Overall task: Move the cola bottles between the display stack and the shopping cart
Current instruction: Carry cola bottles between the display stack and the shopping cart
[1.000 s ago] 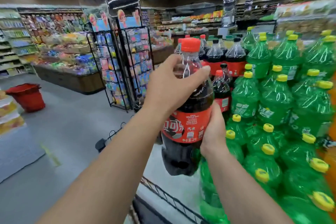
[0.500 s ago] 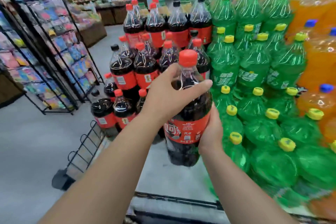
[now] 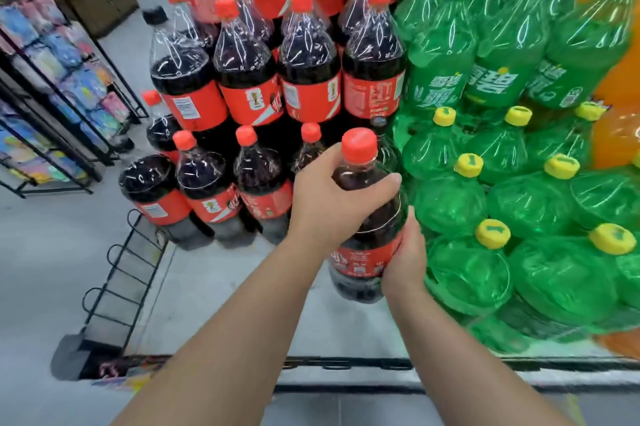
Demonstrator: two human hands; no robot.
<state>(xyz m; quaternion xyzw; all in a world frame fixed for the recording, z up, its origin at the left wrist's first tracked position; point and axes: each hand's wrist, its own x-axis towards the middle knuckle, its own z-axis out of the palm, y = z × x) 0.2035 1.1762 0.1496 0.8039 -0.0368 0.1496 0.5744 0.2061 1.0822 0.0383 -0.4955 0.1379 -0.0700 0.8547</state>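
Currently | head view | cola bottle (image 3: 374,218), dark liquid inside, upright, held in both hands | left hand (image 3: 332,204) curled over its shoulder below the red cap | right hand (image 3: 405,256) gripping the label | bottle at front of display stack (image 3: 249,79), just beside green bottles (image 3: 450,204)

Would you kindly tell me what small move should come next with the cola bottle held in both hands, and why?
Probably lower it straight down onto the pale platform. The cola bottle, gripped at its shoulder by the left hand and at its label by the right hand, is upright in the gap between the front cola row and the green bottles.
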